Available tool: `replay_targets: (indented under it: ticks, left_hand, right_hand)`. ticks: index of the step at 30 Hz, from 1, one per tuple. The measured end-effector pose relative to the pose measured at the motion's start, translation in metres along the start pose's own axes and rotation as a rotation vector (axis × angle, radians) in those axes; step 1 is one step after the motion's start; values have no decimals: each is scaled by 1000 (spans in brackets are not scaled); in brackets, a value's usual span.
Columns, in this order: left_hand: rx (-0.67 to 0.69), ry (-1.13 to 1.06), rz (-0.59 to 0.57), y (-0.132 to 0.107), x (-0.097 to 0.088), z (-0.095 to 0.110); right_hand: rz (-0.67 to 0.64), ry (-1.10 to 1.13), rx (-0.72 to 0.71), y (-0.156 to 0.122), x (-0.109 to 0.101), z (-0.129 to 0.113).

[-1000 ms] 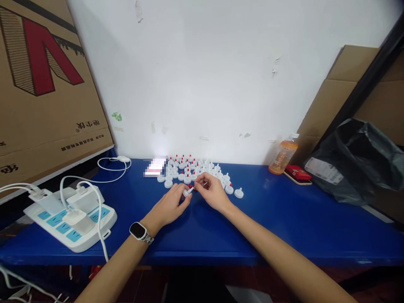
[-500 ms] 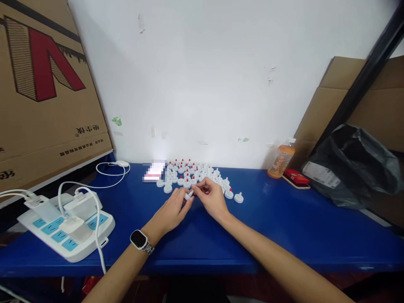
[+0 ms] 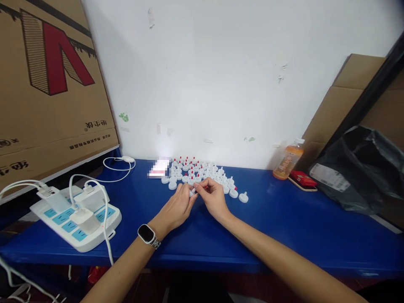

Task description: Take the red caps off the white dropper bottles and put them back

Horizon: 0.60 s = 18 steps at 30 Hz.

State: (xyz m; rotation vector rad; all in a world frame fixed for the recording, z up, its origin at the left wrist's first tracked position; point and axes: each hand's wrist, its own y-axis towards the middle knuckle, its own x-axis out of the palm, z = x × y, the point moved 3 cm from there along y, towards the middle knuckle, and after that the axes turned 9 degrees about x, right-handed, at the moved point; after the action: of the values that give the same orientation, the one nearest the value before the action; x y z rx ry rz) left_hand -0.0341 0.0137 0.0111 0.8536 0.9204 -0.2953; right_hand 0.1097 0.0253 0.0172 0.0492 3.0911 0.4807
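Note:
My left hand [image 3: 177, 206], with a watch [image 3: 147, 234] on its wrist, has its fingers closed around a white nozzle cap [image 3: 192, 192]. The fingers hide most of that cap. Thumb and forefinger of my right hand [image 3: 215, 199] pinch together at the cap's tip, close against my left fingertips. Whatever small piece sits in that pinch is mostly covered. Just beyond both hands spreads a group of several white nozzle caps [image 3: 178, 176], some with red tips and others with bare white spouts. One white cap [image 3: 243, 197] stands apart to the right.
A blue table [image 3: 252, 235] runs along a white wall. On the left lie a power strip [image 3: 78, 242] with chargers and white cables. A blurred bright screen [image 3: 160, 167] is beside the caps. To the right are an orange drink bottle [image 3: 288, 160], a red box [image 3: 302, 179] and a black bag [image 3: 362, 168].
The view has shifted slightly, so everything sits a little farther right. My left fingers have closed more over the cap, and my right pinch stays at its tip.

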Motion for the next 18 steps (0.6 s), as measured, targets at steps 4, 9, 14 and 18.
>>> replay_targets:
  ticks: [4,9,14,18]
  left_hand:
    - [-23,-14,45,-1,-5,0]
    - [-175,-37,21,-2,-10,-8]
    - [-169,22,-85,-2,-10,-11]
    - [-152,25,-86,-1,-11,-10]
  right_hand:
    - [-115,-6,22,12,1,-3]
    - [-89,-228,-115,63,-7,-19]
    - [-146,-597,-180,129,9,-11]
    - [-251,-847,-168,151,31,6]
